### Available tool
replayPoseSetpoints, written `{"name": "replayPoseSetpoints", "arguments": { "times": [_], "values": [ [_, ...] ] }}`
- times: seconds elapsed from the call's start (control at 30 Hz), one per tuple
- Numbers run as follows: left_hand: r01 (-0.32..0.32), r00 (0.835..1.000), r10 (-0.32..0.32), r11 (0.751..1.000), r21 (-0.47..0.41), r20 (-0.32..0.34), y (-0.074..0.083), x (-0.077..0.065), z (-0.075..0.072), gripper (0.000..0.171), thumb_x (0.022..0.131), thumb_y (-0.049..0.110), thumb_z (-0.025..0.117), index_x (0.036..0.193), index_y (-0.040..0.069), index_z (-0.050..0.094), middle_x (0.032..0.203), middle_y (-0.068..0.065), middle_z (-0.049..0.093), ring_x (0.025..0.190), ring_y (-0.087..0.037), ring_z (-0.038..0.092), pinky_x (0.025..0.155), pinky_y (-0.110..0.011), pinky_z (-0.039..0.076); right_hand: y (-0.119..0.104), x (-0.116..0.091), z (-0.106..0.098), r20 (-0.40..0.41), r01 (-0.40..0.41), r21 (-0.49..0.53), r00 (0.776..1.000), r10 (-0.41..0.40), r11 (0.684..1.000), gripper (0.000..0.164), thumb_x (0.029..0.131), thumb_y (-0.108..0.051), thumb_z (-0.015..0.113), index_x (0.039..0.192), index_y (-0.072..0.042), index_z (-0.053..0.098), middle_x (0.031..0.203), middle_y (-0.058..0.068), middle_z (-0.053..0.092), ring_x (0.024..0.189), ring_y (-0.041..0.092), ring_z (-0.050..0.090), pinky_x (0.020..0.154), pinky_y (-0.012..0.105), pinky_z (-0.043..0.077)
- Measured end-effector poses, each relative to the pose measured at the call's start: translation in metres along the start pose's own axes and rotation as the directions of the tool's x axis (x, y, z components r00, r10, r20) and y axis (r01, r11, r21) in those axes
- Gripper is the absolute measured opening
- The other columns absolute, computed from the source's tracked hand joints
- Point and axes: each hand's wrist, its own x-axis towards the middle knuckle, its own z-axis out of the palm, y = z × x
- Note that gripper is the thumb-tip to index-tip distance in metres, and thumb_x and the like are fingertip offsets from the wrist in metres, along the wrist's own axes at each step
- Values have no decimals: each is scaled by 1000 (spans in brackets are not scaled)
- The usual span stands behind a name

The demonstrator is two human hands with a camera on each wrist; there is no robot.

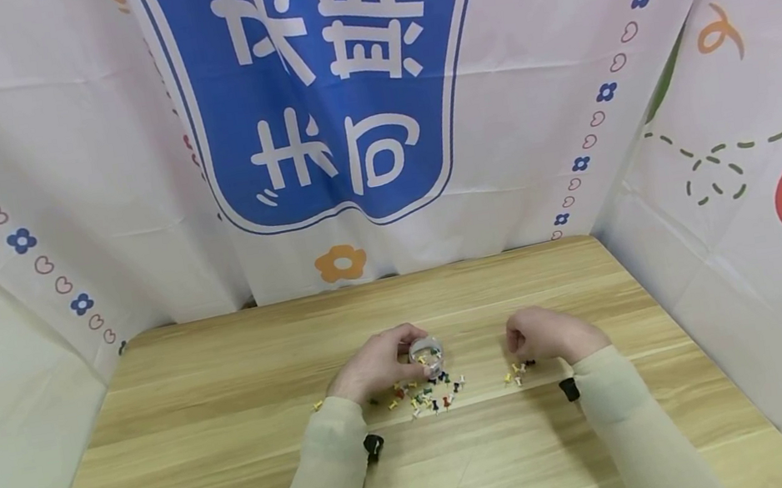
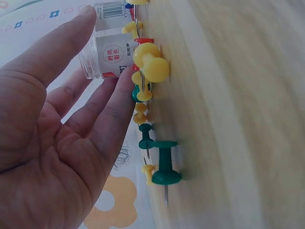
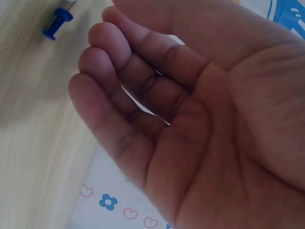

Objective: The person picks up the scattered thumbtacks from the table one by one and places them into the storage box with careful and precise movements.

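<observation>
Head: a clear jar (image 1: 420,352) is gripped by the left hand (image 1: 377,364) beside push pins (image 1: 427,399) on the bench (image 1: 228,369); pin-gathering seems underway. Left wrist: the jar's label (image 2: 114,53) is shown. Right wrist: the right hand (image 3: 190,112) is curled, any hold unclear; careful pinching seems needed.

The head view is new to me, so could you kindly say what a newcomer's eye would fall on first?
Probably the large blue panel with white characters, top centre on the white printed cloth. Below it, the person's left hand holds a clear round plastic jar, with small multicoloured push pins scattered nearby on the wood-grained table.
</observation>
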Motion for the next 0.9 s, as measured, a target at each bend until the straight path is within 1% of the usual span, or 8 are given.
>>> {"name": "replayPoseSetpoints", "arguments": {
  "times": [0.17,0.33,0.4,0.53,0.63,0.8,0.9],
  "values": [
    [5,1000,-5,1000,5,1,0,0,0,57,84,27,86,136,21,62,133,-3,67,126,-25,59,109,-49,43,2,-3,-1,26,-45,4,999,45,999,18,80,5,70,91,-9,70,85,-1,63,75,17,57,66,33,51],
    [-9,1000,9,1000,-4,1,0,-1,-1,56,85,27,85,136,20,63,132,-4,67,126,-26,60,109,-49,44,3,-6,0,57,-125,16,991,124,992,24,77,6,68,94,-11,69,88,0,63,78,20,57,66,36,50],
    [-15,1000,15,1000,-9,-1,0,-1,-1,56,85,27,86,135,19,63,132,-4,67,126,-26,60,109,-50,44,4,-6,0,59,-144,14,988,143,990,25,76,7,68,93,-12,69,88,0,63,77,21,56,65,36,49],
    [-18,1000,18,1000,-13,-3,0,0,0,56,84,28,86,135,19,63,132,-5,68,126,-26,60,109,-51,44,6,-4,3,50,-148,-18,988,149,989,26,76,8,64,90,-12,69,85,1,62,74,21,55,63,34,47],
    [-22,1000,22,1000,-14,-2,0,0,0,56,84,28,86,135,19,63,131,-5,68,125,-26,60,109,-50,44,7,-2,5,45,-148,-31,988,149,989,25,76,8,64,89,-13,69,83,0,62,72,19,54,62,33,45],
    [-22,1000,22,1000,-17,0,0,0,0,56,84,27,86,135,19,63,130,-4,68,125,-25,60,108,-50,45,8,1,5,41,-139,-24,989,140,990,24,77,8,64,89,-12,68,82,0,61,71,19,53,61,32,44],
    [-21,1000,21,1000,-21,2,0,0,0,56,84,27,86,135,19,63,130,-3,68,125,-25,60,109,-50,45,8,1,5,36,-111,-13,993,111,994,24,76,9,64,89,-11,67,82,1,61,72,18,54,62,31,45]
  ]
}}
